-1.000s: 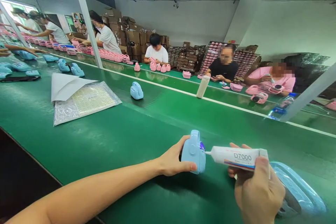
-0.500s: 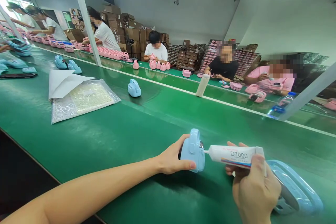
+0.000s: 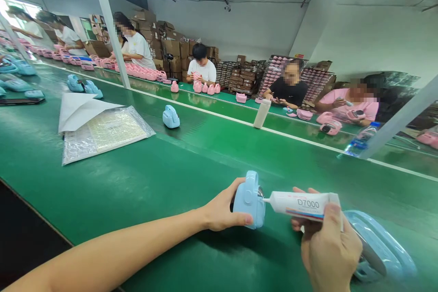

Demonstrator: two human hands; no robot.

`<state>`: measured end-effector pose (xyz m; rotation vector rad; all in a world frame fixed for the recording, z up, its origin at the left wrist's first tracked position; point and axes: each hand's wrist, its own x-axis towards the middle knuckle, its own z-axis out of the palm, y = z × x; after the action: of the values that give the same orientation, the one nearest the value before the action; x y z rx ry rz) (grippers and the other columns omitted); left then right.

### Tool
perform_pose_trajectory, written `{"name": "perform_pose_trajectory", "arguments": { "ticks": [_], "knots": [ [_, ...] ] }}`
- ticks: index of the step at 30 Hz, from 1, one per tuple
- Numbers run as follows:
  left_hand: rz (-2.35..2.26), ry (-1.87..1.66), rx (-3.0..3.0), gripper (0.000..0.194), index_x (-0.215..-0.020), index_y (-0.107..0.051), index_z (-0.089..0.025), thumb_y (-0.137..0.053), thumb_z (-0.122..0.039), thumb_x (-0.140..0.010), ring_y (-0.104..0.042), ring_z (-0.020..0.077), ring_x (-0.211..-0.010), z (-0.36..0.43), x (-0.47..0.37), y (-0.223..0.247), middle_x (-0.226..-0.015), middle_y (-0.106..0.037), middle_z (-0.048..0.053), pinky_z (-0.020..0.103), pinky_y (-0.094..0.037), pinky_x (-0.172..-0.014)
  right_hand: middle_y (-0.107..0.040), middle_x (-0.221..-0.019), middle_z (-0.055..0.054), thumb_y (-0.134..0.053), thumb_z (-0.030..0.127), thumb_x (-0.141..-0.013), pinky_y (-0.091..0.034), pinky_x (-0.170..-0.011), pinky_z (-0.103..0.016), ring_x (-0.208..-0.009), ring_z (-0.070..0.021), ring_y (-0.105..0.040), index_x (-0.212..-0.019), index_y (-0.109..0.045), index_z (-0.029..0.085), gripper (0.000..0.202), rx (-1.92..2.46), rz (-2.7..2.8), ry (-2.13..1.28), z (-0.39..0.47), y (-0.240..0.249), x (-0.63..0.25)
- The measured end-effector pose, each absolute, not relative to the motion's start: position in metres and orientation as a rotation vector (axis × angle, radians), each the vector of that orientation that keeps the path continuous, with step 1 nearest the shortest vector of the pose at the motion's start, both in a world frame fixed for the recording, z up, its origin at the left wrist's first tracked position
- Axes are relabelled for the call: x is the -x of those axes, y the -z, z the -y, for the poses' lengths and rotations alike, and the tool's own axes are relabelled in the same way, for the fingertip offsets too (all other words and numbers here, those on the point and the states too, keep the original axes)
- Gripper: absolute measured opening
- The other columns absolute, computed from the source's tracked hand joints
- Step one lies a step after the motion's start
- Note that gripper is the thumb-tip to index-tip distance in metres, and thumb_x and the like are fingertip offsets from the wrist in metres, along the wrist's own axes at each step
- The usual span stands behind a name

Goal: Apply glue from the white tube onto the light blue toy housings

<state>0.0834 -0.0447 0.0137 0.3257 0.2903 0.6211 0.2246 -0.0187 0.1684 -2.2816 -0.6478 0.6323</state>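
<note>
My left hand [image 3: 222, 210] grips a small light-blue plastic device [image 3: 251, 198] standing on the green conveyor belt [image 3: 164, 173]. My right hand [image 3: 328, 248] holds a white glue tube [image 3: 303, 204] marked D7000. Its thin nozzle touches the right face of the blue device. Under my right hand lies a larger light-blue plastic piece [image 3: 383, 248], partly hidden by the hand.
Another blue device [image 3: 170, 117] rides the belt farther off, beside a plastic bag of sheets [image 3: 102, 132] and white paper [image 3: 77, 108]. A white bottle [image 3: 262, 113] stands at the belt's far edge. Several people sit across the line with pink devices [image 3: 205, 87].
The view has shifted slightly. The distant blue device has drifted left along the belt. My hands, the glue tube and the held device keep the same pose.
</note>
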Motion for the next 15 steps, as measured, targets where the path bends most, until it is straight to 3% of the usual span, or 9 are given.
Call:
{"name": "perform_pose_trajectory", "arguments": {
  "ticks": [15],
  "knots": [
    [-0.29,-0.634,-0.291,0.086,-0.139,-0.036,-0.025,-0.078,-0.057,-0.072,-0.054,0.0317,-0.121,0.0453,-0.0837,-0.012,-0.135,-0.052,0.013,0.049,-0.043,-0.101,-0.061,-0.102,-0.026,-0.078,0.069,-0.076,-0.045,-0.041,-0.026,-0.059,-0.0251,-0.062,-0.109,-0.061,0.0,0.078,2.295,0.58,-0.643,0.0192,-0.1671,-0.2273]
  ]
}}
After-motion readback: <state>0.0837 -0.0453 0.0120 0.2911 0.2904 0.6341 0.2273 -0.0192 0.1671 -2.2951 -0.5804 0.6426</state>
